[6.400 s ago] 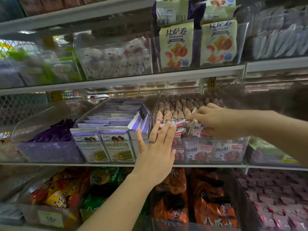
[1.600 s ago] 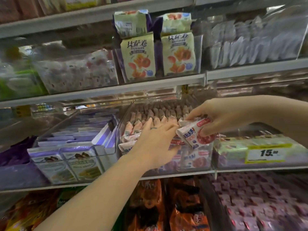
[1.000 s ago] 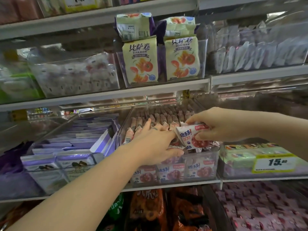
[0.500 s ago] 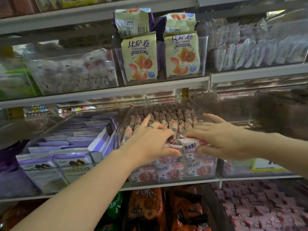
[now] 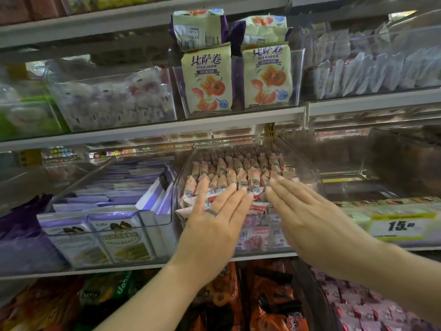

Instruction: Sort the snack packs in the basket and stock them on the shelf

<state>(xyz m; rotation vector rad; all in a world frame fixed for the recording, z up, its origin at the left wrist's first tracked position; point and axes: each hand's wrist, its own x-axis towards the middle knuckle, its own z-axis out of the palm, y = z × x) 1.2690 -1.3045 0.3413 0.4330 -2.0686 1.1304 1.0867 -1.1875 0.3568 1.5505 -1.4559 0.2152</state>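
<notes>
Left hand: I see my left hand [image 5: 212, 225] spread flat, fingers straight and close together, gripping nothing. Its fingertips lie on the front snack packs [image 5: 238, 174].
Ring: a dark ring [image 5: 212, 212] sits on one finger of that hand.
Right hand: my right hand [image 5: 307, 220] is flat too, fingers stretched out, with nothing held. The fingertips reach the packs at the right front of the bin, but the hand is blurred, so I cannot tell whether it presses them or only hangs just above.
Snack packs: pink-and-white, standing in tight rows in the clear bin [image 5: 185, 168] on the middle shelf [image 5: 119, 269]. A few at the front lie tipped over beneath my fingers.
Left of the bin: purple boxes [image 5: 114, 225] in a second clear container, just beside it.
Above: pizza-roll bags [image 5: 207, 82] standing upright one shelf up.
Right: a yellow price tag [image 5: 401, 226] reading 15.
Below: orange bags [image 5: 269, 299] on the lower level.
</notes>
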